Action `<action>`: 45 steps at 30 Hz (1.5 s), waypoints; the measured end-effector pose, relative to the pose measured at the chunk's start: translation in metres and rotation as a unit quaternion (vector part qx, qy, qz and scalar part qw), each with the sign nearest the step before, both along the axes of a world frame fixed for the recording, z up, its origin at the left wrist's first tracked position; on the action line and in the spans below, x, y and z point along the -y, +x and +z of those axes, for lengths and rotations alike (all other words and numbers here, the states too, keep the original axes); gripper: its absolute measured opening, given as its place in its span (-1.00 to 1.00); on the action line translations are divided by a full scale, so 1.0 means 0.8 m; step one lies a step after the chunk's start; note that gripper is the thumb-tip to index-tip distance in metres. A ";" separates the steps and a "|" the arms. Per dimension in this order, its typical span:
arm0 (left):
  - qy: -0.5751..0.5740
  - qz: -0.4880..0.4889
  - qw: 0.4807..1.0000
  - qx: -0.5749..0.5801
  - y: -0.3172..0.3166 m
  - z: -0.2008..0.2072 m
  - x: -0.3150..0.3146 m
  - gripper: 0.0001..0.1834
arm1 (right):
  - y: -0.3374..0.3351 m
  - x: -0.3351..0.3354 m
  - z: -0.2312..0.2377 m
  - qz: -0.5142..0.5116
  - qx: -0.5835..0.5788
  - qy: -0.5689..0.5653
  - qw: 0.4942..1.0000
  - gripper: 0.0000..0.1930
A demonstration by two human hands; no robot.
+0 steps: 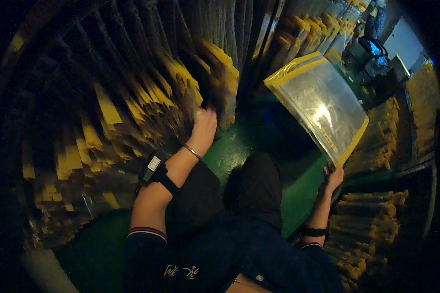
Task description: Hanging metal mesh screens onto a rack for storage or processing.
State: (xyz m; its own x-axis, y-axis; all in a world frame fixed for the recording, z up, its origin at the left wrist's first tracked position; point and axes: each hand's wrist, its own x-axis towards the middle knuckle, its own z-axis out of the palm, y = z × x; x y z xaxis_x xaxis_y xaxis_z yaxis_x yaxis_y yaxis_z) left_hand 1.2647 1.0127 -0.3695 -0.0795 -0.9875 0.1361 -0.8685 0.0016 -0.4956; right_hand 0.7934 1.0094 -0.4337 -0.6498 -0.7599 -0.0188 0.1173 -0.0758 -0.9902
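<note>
One grip seen: right hand [333, 177] grasps a clear pouch [310, 93] by its near corner, held out right, presumably to keep it off the hanging row [183, 80] at left. Left hand [206, 122] at that row; blurred, grip cannot be told. Far right: more yellow-edged pouches [315, 34].

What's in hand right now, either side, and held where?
Right hand: clear yellow-banded panel, held at the corner nearest the person. Left hand: at the yellow-edged stock; whether it grips any can't be told.
</note>
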 end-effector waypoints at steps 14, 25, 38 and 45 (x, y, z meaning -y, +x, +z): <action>-0.028 -0.021 0.997 -0.066 0.023 -0.037 0.012 -0.62 | -0.021 0.027 0.017 -0.004 0.229 -0.100 0.968 -0.75; -0.063 -0.069 0.994 -0.056 0.018 -0.027 0.000 -0.54 | 0.005 -0.063 0.082 -0.052 0.155 -0.044 0.986 -0.63; -0.038 -0.060 0.997 -0.041 0.006 -0.036 0.005 -0.54 | 0.001 -0.082 -0.019 -0.101 0.142 0.042 0.984 -0.51; -0.041 -0.028 0.998 -0.023 0.003 -0.033 -0.003 -0.67 | -0.087 -0.119 0.181 -0.088 -0.313 -0.007 0.946 -0.69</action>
